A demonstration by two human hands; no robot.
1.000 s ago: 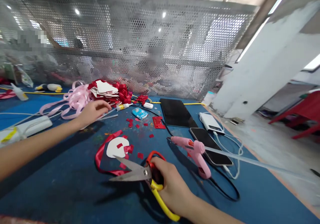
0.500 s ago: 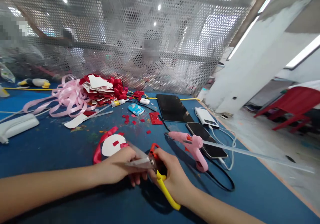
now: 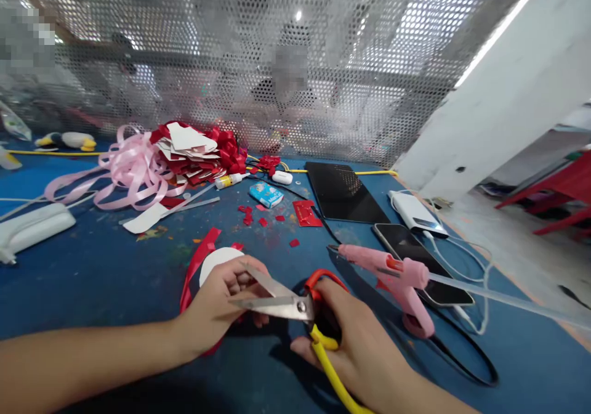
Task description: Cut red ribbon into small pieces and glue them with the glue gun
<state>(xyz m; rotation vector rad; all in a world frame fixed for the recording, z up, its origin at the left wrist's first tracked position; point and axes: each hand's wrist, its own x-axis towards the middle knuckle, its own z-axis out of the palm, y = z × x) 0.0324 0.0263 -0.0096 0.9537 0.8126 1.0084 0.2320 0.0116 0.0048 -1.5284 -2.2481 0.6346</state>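
My right hand [image 3: 355,334] is closed round the red and yellow handles of a pair of scissors [image 3: 281,303]. Their blades stand apart and point left, with the tips at the fingers of my left hand [image 3: 231,291]. That hand is curled closed on a red ribbon [image 3: 198,263]; its fingers hide most of the grip. The ribbon curves along the left of the hand, and bits of red show below it. Behind the knuckles lies a white oval piece [image 3: 217,259], partly covered by the hand.
A pink glue gun [image 3: 392,269] lies right of the scissors, beside a phone [image 3: 422,263], power bank [image 3: 415,212] and black tablet [image 3: 344,192]. Farther back are red scraps [image 3: 307,213], a blue packet [image 3: 266,194], pink ribbon [image 3: 133,174] and stacked white-and-red pieces [image 3: 189,146]. Perforated metal mesh [image 3: 231,81] stands behind.
The view has shifted, so the table things sit farther right. The scissor blades are spread wider. My left hand now covers more of the white piece, and its fingers are more curled.
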